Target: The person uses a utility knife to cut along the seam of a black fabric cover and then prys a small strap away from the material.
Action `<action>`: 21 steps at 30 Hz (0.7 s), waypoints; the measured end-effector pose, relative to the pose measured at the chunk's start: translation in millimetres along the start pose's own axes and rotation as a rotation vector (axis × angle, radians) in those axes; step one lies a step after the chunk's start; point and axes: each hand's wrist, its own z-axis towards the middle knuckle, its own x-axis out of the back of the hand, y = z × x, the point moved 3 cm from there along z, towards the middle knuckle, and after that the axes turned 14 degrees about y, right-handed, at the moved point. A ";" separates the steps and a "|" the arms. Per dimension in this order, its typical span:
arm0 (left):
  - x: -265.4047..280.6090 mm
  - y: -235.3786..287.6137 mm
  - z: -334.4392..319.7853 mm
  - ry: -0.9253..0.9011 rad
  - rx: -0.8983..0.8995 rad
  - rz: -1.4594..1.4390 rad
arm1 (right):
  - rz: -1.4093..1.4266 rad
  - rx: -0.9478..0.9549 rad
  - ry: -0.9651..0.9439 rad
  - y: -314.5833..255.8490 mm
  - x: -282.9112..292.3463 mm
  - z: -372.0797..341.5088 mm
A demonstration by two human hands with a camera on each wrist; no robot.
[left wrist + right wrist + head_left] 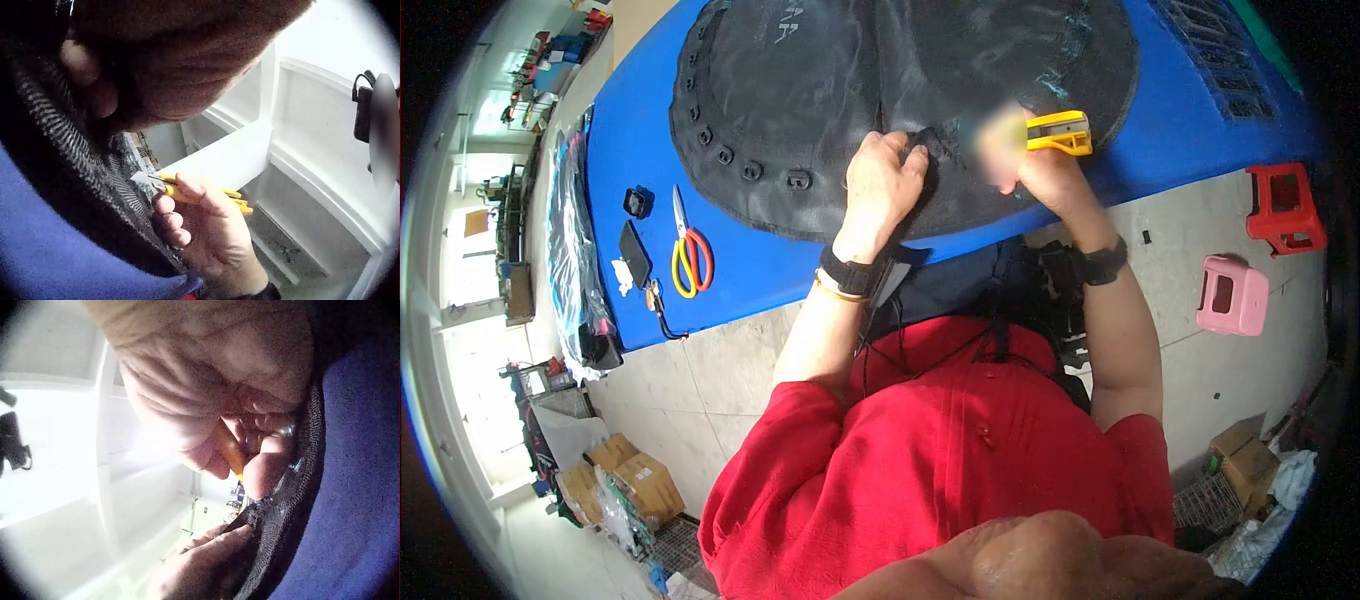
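Note:
A large black mesh fabric piece (800,110) with rounded ends lies across the blue tabletop (730,250). My left hand (887,180) pinches a raised fold of the mesh near its front edge; the fold shows beside the left fingertips in the right wrist view. To the right, my right hand (1055,180) grips yellow thread snips (1062,132) over the same piece, partly blurred in the head view. From the left wrist, the snips' metal blades (145,179) point toward the mesh, close to its surface, with the right fingers curled under the handles.
Black plastic buckles (725,155) line the mesh's left edge. Further left lie scissors (688,250) with red and yellow handles, a dark flat object (635,255) and a small black part (638,202). Red (1285,210) and pink (1233,295) stools stand on the floor at right.

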 end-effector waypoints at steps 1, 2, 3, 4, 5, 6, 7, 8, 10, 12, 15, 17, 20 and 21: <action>-4.4 -5.0 -1.0 -0.017 0.060 -0.045 | -0.010 0.000 0.003 -0.3 -0.5 -0.2; -8.7 -9.2 -1.6 -0.034 0.119 -0.088 | -0.027 0.001 0.003 1.6 -1.0 0.3; -10.8 -11.1 -1.8 -0.045 0.142 -0.109 | -0.045 0.002 0.004 2.7 -0.8 0.4; -12.7 -12.8 -1.9 -0.054 0.165 -0.130 | -0.064 0.005 0.004 3.3 -0.8 0.5; -13.0 -13.1 -1.5 -0.056 0.151 -0.127 | -0.068 0.023 0.008 2.8 -0.9 -0.8; -12.6 -13.2 -1.2 -0.059 0.150 -0.123 | -0.073 0.043 0.012 1.8 -1.3 -3.2; -12.3 -13.4 -0.8 -0.062 0.149 -0.120 | -0.078 0.065 0.017 0.2 -1.6 -5.2; -11.6 -12.9 -0.9 -0.068 0.162 -0.117 | -0.065 0.074 0.013 -1.7 -2.0 -6.7; -10.5 -11.4 -0.9 -0.078 0.188 -0.123 | -0.037 0.090 0.009 -4.8 -4.0 -9.2; -9.7 -10.4 -0.1 -0.087 0.203 -0.137 | -0.022 0.127 0.031 -6.8 -8.1 -9.1; -10.6 -11.8 -0.3 -0.094 0.186 -0.141 | -0.023 0.174 0.049 -9.3 -16.3 -8.5; -10.7 -11.6 -1.5 -0.087 0.201 -0.163 | -0.056 0.200 0.055 -13.5 -19.4 -9.1; -8.4 -9.3 -0.1 -0.096 0.211 -0.178 | -0.148 0.289 0.068 -16.6 -21.2 -8.2; -7.8 -8.7 0.0 -0.103 0.213 -0.181 | -0.180 0.353 0.076 -14.3 -21.3 -6.5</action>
